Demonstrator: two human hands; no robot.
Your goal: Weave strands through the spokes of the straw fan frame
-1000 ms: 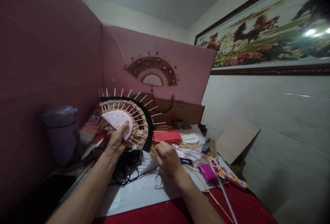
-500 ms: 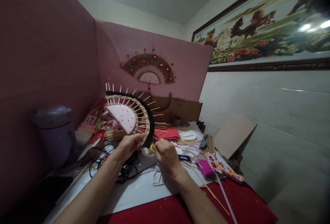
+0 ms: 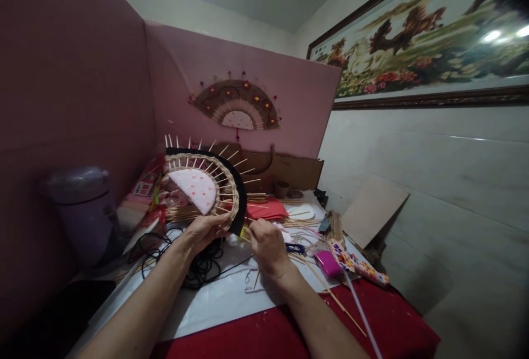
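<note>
My left hand (image 3: 209, 231) grips the lower edge of a half-round fan frame (image 3: 225, 177), thumb on its front. Thin bamboo sticks radiate from a white, pink-dotted half disc (image 3: 195, 187), through a braided straw-coloured band and a black woven band (image 3: 238, 204) near the rim. At the band's lower right end, my right hand (image 3: 268, 243) is closed in a pinch beside the lowest sticks. A black cord (image 3: 235, 266) runs from a loose tangle (image 3: 200, 271) under the fan up to this hand. The fingers hide the exact grip.
A finished fan (image 3: 237, 105) hangs on the pink panel behind. Red paper (image 3: 268, 208), loose sticks, a blue tool (image 3: 295, 248) and a magenta packet (image 3: 328, 263) lie to the right. At the left stands a lidded purple container (image 3: 82, 215). A brown board (image 3: 374, 210) leans against the wall.
The whole view has shifted slightly. Both hands and the fan frame keep nearly the same position, with the right hand still at the band's lower end.
</note>
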